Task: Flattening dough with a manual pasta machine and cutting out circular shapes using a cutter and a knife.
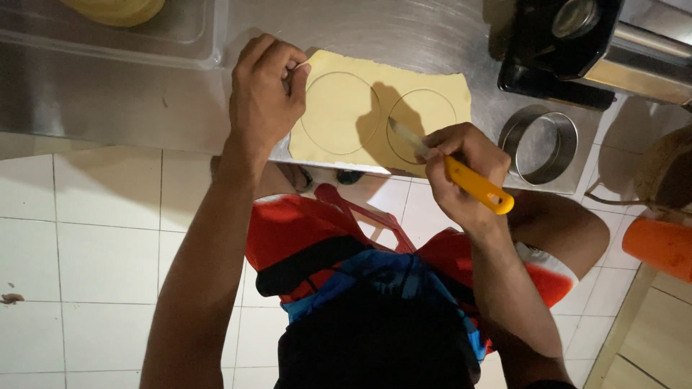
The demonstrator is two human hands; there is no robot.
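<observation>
A flat sheet of pale yellow dough (pixel 346 148) lies on a steel counter (pixel 130 101), with two round cut outlines pressed into it. My left hand (pixel 265 90) rests curled on the sheet's left edge, fingertips pinching the dough beside the left circle (pixel 339 112). My right hand (pixel 465 173) grips a knife with a yellow handle (pixel 479 187); its blade lies across the near side of the right circle (pixel 432 108).
A round metal ring cutter (pixel 540 148) sits on the counter right of the dough. A dark machine with a steel body (pixel 577 43) stands at the back right. A clear tray holding yellow dough rounds (pixel 122 9) sits at the back left. White floor tiles show below.
</observation>
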